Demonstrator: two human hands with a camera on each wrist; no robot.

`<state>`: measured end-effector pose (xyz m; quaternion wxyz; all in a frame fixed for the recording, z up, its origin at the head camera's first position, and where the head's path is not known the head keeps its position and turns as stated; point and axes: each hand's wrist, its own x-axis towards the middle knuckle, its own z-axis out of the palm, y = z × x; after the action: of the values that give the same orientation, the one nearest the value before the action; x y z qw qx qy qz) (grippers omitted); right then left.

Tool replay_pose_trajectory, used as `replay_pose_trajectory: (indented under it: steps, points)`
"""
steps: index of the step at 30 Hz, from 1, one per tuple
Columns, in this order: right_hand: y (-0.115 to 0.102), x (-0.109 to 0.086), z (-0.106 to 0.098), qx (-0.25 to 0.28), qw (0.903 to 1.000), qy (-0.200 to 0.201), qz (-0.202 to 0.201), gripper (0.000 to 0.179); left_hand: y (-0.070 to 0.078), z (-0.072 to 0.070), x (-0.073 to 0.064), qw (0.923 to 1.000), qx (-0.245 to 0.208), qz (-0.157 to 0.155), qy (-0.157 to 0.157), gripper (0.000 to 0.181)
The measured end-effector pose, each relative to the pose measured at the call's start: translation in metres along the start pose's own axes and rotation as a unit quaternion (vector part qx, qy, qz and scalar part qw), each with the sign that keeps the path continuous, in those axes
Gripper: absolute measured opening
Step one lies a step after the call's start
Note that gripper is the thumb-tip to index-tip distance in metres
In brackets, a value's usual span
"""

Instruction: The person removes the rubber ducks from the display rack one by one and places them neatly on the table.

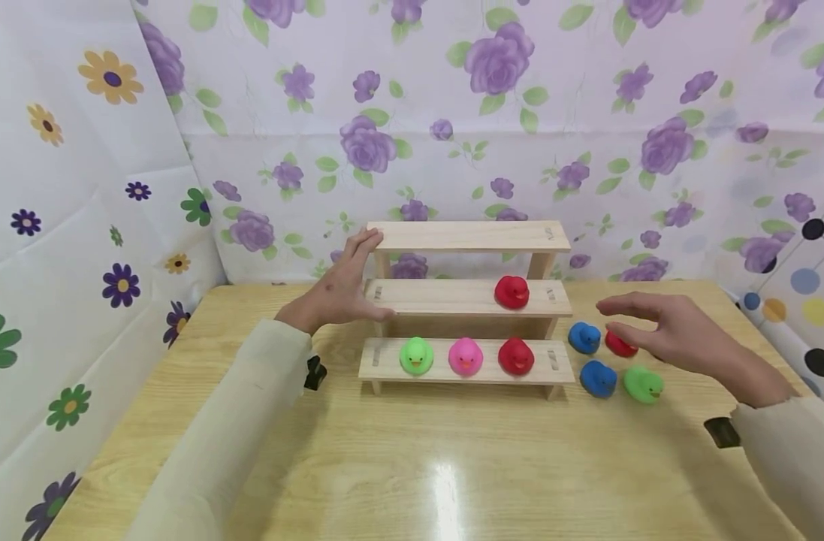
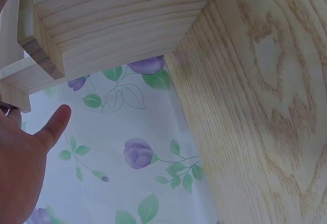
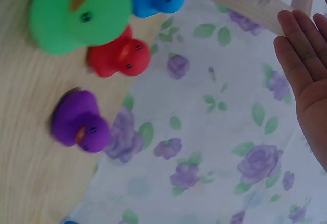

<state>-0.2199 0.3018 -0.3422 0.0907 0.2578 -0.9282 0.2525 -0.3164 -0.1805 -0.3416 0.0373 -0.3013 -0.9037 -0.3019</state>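
A three-tier wooden shelf (image 1: 452, 297) stands on the table, with my left hand (image 1: 340, 289) at its left end. The fingers touch the top tier's end; the thumb stretches out straight by the middle tier. A red rubber duck (image 1: 511, 292) sits on the middle tier. Along the bottom tier are a green duck (image 1: 416, 356), a pink duck (image 1: 466, 357) and another red duck (image 1: 516, 356). My right hand (image 1: 682, 334), holding nothing, hovers right of the shelf, partly covering a red duck (image 1: 620, 344). Near it sit two blue ducks (image 1: 584, 338) and a green duck (image 1: 644, 385).
A purple duck (image 3: 80, 121) shows in the right wrist view; the hand hides it from the head view. Flowered cloth (image 1: 439, 113) hangs behind the table (image 1: 384, 466), and more patterned cloth flanks it on both sides.
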Motion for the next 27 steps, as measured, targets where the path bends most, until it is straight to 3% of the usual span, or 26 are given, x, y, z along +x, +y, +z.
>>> replay_pose_trajectory:
  steps: [12, 19, 27]
  points:
    - [-0.03, 0.042, 0.009, 0.08, 0.9967, -0.004, 0.007, 0.038, -0.002, 0.004, -0.002, 0.9999, 0.01, 0.006, 0.003, 0.125]
    - [-0.04, 0.061, 0.017, 0.089, 0.9958, -0.01, 0.021, 0.043, 0.0, 0.002, -0.002, 0.9998, 0.017, 0.011, 0.005, 0.125]
    - [-0.043, 0.081, 0.03, 0.095, 0.9955, -0.006, 0.006, 0.047, -0.001, 0.001, 0.0, 0.9996, 0.021, 0.014, 0.009, 0.125]
